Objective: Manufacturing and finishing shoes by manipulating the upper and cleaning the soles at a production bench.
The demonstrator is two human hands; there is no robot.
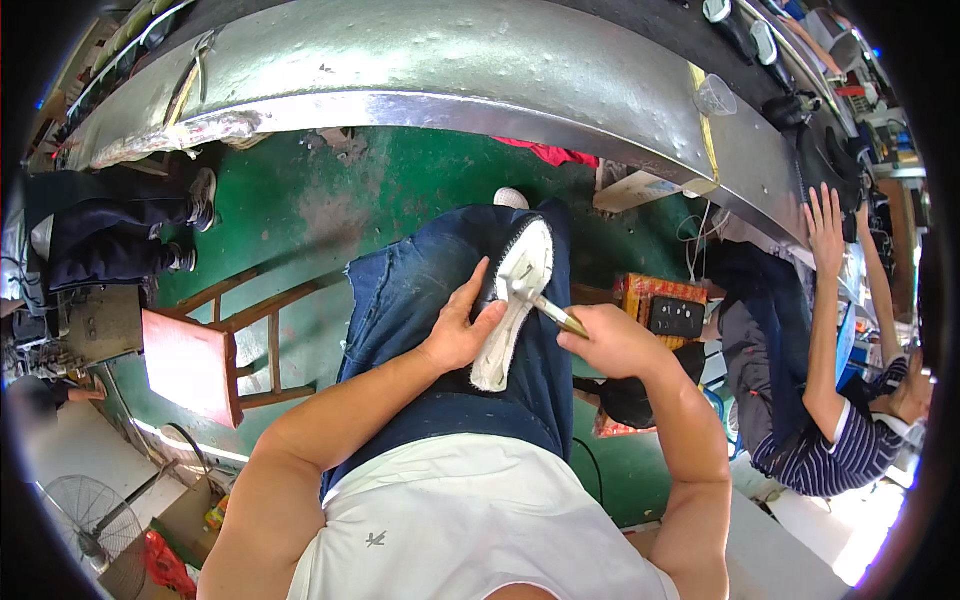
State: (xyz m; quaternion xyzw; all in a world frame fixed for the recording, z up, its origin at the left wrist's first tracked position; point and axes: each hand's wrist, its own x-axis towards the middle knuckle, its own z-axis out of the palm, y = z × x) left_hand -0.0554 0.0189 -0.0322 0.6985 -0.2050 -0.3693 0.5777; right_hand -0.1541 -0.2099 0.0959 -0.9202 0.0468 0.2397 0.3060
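A shoe upper on its last [493, 352] rests bottom-up on my lap, its pale underside showing and a dark edge around the toe. My left hand [467, 328] holds it from the left, with the thumb at the pale rim and the forefinger stretched along the dark side. In my right hand [618, 341] is a hammer [548, 307], fingers wrapped round the handle. The hammer's head lies over the middle of the shoe's underside; whether it touches cannot be made out.
A long metal-topped bench [430, 60] runs across in front. To the left stands a wooden stool [190, 360], with a fan [92, 530] behind it. A co-worker in a striped shirt [830, 440] sits at the right, near a red-yellow box [632, 298]. Another person's legs [120, 230] show far left.
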